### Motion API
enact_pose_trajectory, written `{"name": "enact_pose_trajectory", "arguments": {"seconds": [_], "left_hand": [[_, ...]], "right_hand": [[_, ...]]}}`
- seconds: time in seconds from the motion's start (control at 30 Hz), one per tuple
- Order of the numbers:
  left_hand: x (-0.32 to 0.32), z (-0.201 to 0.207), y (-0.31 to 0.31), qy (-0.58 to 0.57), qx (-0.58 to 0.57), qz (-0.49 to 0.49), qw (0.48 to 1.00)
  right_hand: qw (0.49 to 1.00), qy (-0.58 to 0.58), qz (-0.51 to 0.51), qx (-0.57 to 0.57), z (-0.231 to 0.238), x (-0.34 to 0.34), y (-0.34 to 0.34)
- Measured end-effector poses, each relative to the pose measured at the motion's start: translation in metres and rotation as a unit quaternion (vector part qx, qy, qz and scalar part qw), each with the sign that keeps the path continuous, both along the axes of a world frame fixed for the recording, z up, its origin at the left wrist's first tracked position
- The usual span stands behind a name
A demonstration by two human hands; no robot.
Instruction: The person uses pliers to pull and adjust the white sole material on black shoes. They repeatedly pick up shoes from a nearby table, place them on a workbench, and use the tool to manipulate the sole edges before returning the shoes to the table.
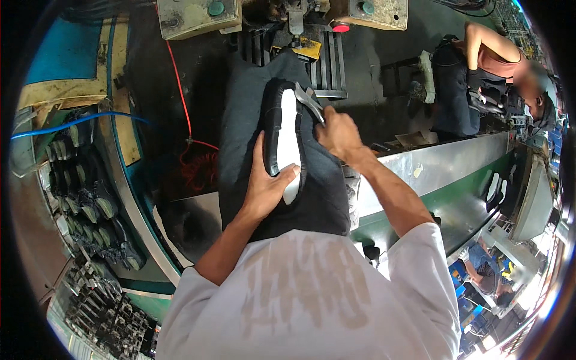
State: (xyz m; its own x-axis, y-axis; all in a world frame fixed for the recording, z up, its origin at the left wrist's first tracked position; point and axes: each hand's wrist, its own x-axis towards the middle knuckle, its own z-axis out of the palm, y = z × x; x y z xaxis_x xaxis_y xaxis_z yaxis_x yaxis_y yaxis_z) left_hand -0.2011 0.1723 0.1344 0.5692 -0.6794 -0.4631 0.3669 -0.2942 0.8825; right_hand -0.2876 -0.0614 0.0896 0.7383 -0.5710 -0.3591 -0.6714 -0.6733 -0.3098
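One black shoe (284,141) with a white bottom (289,123) lies on the lap (243,114); the left grip (269,189) holds it, the right grip (339,135) clutches a metal tool (309,104).

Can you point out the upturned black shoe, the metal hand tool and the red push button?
Black shoe (288,133), head view: middle of white underside.
Metal hand tool (311,105), head view: its shaft.
Red push button (341,28), head view: its face.

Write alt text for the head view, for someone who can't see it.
The left hand steadies a black shoe, its white underside up, on the person's dark-clothed lap; the right hand grips a pincer-like metal tool near the shoe's far end. Dark shoes crowd the left; a co-worker is upper right.
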Motion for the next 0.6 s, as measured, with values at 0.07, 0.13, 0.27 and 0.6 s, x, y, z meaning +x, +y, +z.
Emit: {"name": "enact_pose_trajectory", "arguments": {"seconds": [0.07, 0.13, 0.27, 0.6], "left_hand": [[0.004, -0.005, -0.005, -0.034, 0.017, 0.002, 0.999], [-0.001, -0.001, 0.004, -0.048, 0.049, -0.018, 0.997], [0.003, 0.005, -0.001, 0.002, 0.043, -0.012, 0.999], [0.003, -0.013, 0.020, 0.142, -0.001, 0.044, 0.989]], "right_hand": [[0.999, -0.011, 0.030, -0.034, 0.047, 0.013, -0.022], [0.980, -0.197, 0.016, -0.020, 0.081, 0.025, -0.028], [0.847, -0.505, -0.167, -0.012, 0.055, 0.039, -0.007], [0.964, -0.249, -0.074, -0.052, 0.059, 0.032, 0.001]]}}
